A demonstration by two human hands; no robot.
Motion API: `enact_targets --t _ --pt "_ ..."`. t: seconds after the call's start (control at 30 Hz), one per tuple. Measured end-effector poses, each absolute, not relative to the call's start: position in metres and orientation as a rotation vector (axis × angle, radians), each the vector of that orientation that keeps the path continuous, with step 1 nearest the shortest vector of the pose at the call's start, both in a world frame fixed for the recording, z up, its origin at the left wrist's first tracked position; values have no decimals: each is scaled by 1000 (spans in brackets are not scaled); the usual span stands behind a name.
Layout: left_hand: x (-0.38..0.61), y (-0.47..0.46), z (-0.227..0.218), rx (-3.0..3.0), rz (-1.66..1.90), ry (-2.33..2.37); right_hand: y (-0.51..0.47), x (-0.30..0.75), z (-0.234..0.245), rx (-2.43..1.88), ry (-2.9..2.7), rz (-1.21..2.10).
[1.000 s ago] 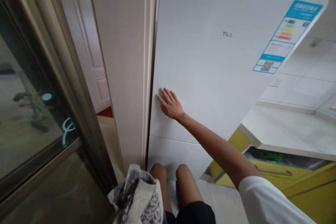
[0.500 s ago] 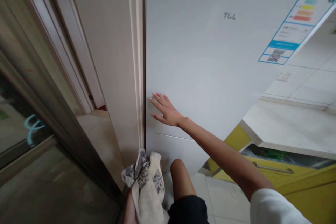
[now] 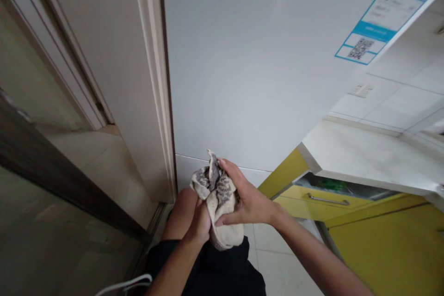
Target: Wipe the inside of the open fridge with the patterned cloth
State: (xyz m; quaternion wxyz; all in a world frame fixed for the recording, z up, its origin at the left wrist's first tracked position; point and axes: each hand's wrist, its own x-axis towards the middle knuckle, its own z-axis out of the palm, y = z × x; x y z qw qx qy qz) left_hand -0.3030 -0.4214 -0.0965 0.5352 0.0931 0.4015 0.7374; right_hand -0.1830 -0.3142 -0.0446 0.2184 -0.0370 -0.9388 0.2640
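Observation:
A bunched cream cloth [image 3: 224, 196] with a dark grey pattern is between my two hands, above my lap. My left hand [image 3: 201, 222] grips it from the left and below, its fingers mostly hidden by the folds. My right hand [image 3: 248, 199] is wrapped round the cloth from the right, thumb across the front and fingers over the top. Just beyond the hands stands the pale grey refrigerator door [image 3: 249, 78], with a horizontal seam low down near the cloth.
To the left are a white door frame [image 3: 152, 55] and a dark-framed glass panel [image 3: 69, 222]. On the right, a white counter [image 3: 364, 162] tops yellow cabinets, with one drawer [image 3: 322, 199] partly open. An energy label [image 3: 378, 23] is on the refrigerator's right side.
My right hand has left the refrigerator door, where it lay flat, and come down onto the cloth. The left hand has lifted the cloth slightly, and the view has tilted down.

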Motion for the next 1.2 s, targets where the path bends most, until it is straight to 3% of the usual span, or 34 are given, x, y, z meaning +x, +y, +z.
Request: enact_targets --t 0.2,0.47,0.6,0.77,0.9,1.07,1.2 --pt "-287 -408 -85 460 1485 857 -301 -139 -24 -203 -2406 568" --pt "-269 -382 -53 544 1506 555 -284 -95 4 -236 -2291 268" --pt "-272 -375 -66 711 1471 661 -248 -52 20 -418 -2197 40" --pt "-299 -379 -134 825 1387 1210 -160 32 49 -779 -2088 -399" --pt "-342 -395 -217 966 1327 1718 -94 86 57 -1122 -2066 -475" --pt "-399 -438 -318 1444 844 2273 -61 101 15 -1664 -2263 -365" --pt "-420 -474 -362 1510 604 2352 -46 82 -29 -1799 -2383 -265"
